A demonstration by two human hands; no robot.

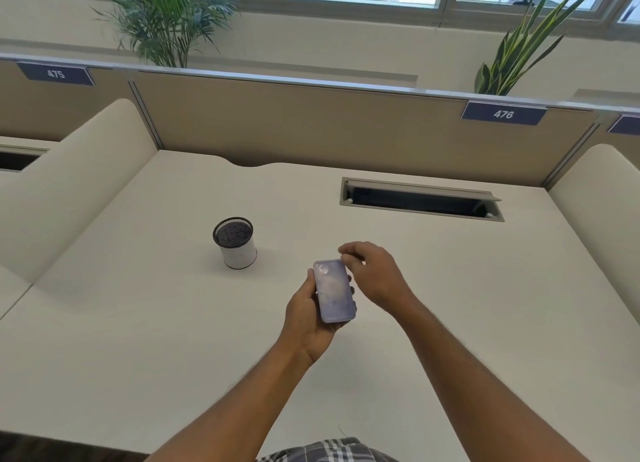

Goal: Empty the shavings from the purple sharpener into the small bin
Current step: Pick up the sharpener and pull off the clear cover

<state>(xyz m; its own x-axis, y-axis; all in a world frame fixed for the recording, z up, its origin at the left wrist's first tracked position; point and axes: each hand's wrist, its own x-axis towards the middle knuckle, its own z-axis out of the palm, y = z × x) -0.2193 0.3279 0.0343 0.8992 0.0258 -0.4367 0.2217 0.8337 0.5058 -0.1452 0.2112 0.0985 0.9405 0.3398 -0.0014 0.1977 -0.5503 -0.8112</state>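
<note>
the purple sharpener [334, 291] sits in the left hand [309, 318], its grip wrapped around the long sides, above the counter [138, 323] and right of the small bin [235, 242]. the right hand [372, 274] pinches at its far top corner, perhaps on a lid, though blur hides it. it looks light, stiff, smooth plastic, best held by the sides.

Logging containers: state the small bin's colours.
White wall, black rim and dark mesh inside: the small bin, head view.
</note>
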